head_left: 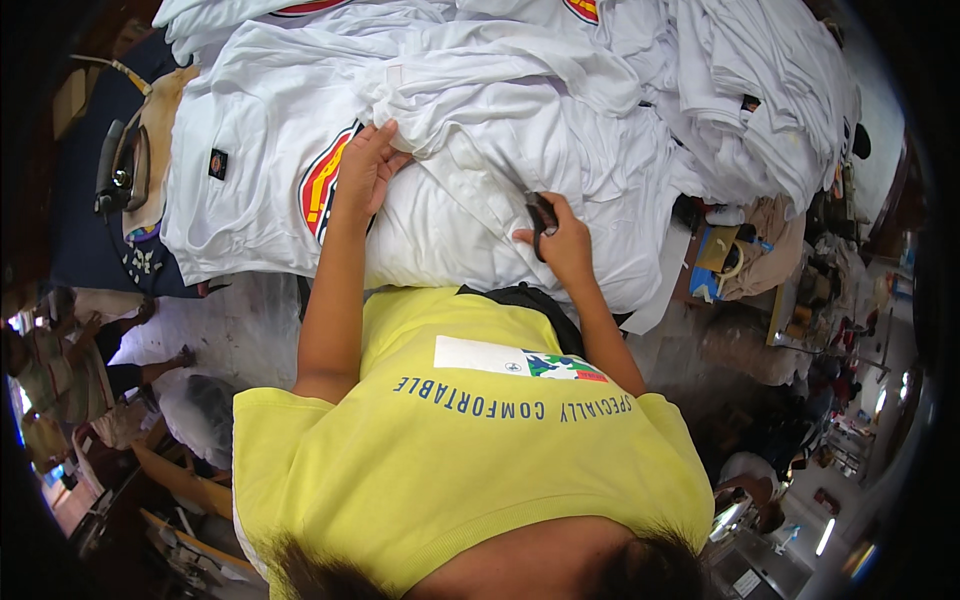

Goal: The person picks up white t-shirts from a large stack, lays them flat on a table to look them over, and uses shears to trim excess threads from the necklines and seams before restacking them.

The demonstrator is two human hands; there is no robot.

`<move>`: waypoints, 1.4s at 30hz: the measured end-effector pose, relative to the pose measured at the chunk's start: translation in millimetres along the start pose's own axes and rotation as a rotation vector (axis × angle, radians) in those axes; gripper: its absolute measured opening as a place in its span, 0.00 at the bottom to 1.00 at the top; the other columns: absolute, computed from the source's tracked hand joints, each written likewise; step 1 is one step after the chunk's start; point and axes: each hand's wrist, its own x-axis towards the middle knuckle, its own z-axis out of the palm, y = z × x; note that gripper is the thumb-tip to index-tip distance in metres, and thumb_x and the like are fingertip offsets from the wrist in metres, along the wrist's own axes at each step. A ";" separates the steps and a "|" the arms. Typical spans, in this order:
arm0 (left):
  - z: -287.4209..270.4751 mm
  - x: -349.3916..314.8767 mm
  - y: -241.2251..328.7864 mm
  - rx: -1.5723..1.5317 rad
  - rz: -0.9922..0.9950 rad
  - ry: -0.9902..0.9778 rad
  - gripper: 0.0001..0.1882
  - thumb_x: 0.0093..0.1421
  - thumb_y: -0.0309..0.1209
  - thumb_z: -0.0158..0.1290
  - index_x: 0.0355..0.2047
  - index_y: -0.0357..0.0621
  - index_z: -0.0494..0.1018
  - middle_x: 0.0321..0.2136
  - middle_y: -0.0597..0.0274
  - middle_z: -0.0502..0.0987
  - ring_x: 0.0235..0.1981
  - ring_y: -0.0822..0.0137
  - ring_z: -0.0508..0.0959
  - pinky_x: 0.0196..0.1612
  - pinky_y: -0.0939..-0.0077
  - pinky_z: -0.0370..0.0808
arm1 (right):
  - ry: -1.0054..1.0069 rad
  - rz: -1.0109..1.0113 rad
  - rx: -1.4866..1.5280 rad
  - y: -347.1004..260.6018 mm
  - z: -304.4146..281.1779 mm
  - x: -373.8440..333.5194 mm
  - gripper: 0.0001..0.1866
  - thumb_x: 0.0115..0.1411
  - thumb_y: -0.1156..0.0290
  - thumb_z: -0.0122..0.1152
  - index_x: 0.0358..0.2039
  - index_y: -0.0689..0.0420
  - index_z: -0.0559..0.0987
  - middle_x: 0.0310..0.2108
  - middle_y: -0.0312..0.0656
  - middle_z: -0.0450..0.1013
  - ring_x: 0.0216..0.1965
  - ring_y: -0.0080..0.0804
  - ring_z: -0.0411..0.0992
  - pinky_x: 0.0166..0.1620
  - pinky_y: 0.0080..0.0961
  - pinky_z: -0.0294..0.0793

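Note:
My left hand (pixel 370 170) is closed at the edge of a bunched white T-shirt (pixel 450 125), thumb and fingers pinching its cloth. In my right hand (pixel 566 240) is a pair of scissors (pixel 541 215) with dark handles. Their blades point up and left over the white cloth and are blurred, so I cannot tell how far apart they are. Left of my left hand a white T-shirt (pixel 245 120) lies spread flat, with a red, yellow and black print (pixel 318 185) partly covered by my wrist and a small black label (pixel 217 163) near its neckline.
A heap of white T-shirts (pixel 760 80) is piled at the far right. An iron (pixel 122 170) stands on a tan pad at the left, over dark blue cloth (pixel 75 240). Tape rolls and tan cloth (pixel 770 250) lie at the right. A person (pixel 60 370) is at the lower left.

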 end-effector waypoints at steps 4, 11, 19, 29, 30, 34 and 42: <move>11.6 -4.1 18.0 0.044 0.039 -0.024 0.12 0.62 0.33 0.46 0.41 0.38 0.67 0.33 0.56 0.76 0.31 0.66 0.79 0.36 0.73 0.78 | -0.075 0.092 0.099 29.9 5.1 -7.3 0.19 0.43 0.76 0.64 0.38 0.57 0.73 0.29 0.46 0.75 0.26 0.34 0.73 0.31 0.25 0.70; 2.5 -5.9 27.6 0.011 0.116 0.081 0.12 0.62 0.34 0.44 0.38 0.36 0.66 0.30 0.54 0.76 0.29 0.65 0.79 0.32 0.73 0.79 | -0.255 0.287 0.355 53.3 -57.3 -50.9 0.23 0.43 0.81 0.62 0.42 0.64 0.69 0.21 0.32 0.68 0.22 0.16 0.62 0.27 0.14 0.63; -16.8 0.2 5.8 0.034 0.147 0.181 0.12 0.62 0.35 0.43 0.38 0.36 0.64 0.31 0.54 0.73 0.31 0.59 0.78 0.36 0.64 0.76 | 0.324 0.416 0.628 115.2 -173.6 -132.8 0.22 0.46 0.80 0.64 0.44 0.58 0.70 0.26 0.32 0.69 0.25 0.19 0.68 0.29 0.13 0.67; -2.1 -5.9 -9.2 -0.011 0.149 0.072 0.13 0.62 0.31 0.42 0.42 0.33 0.65 0.39 0.49 0.73 0.41 0.58 0.75 0.46 0.60 0.73 | 0.602 0.304 0.150 198.3 -247.4 -162.3 0.29 0.50 0.84 0.54 0.55 0.60 0.62 0.41 0.45 0.70 0.37 0.25 0.68 0.37 0.17 0.68; 0.3 -5.9 -10.1 -0.021 0.146 0.069 0.13 0.62 0.30 0.42 0.43 0.33 0.64 0.40 0.48 0.73 0.42 0.58 0.75 0.47 0.59 0.73 | 0.506 0.310 0.097 197.8 -239.0 -153.7 0.30 0.50 0.84 0.51 0.56 0.59 0.61 0.41 0.46 0.70 0.37 0.26 0.69 0.37 0.17 0.68; 11.9 4.2 -5.2 -0.065 0.233 0.175 0.10 0.62 0.28 0.40 0.40 0.35 0.65 0.40 0.51 0.72 0.40 0.59 0.75 0.44 0.60 0.73 | 0.395 0.329 -0.170 226.1 -205.2 -127.2 0.27 0.52 0.81 0.48 0.55 0.56 0.61 0.34 0.51 0.72 0.35 0.37 0.71 0.39 0.27 0.69; 151.1 -50.1 -65.7 0.512 0.570 -0.127 0.13 0.62 0.36 0.44 0.24 0.43 0.68 0.19 0.69 0.69 0.20 0.73 0.68 0.25 0.77 0.66 | 0.400 0.518 -0.558 233.3 -165.7 -91.3 0.20 0.53 0.70 0.55 0.48 0.55 0.67 0.35 0.57 0.73 0.37 0.55 0.72 0.39 0.42 0.70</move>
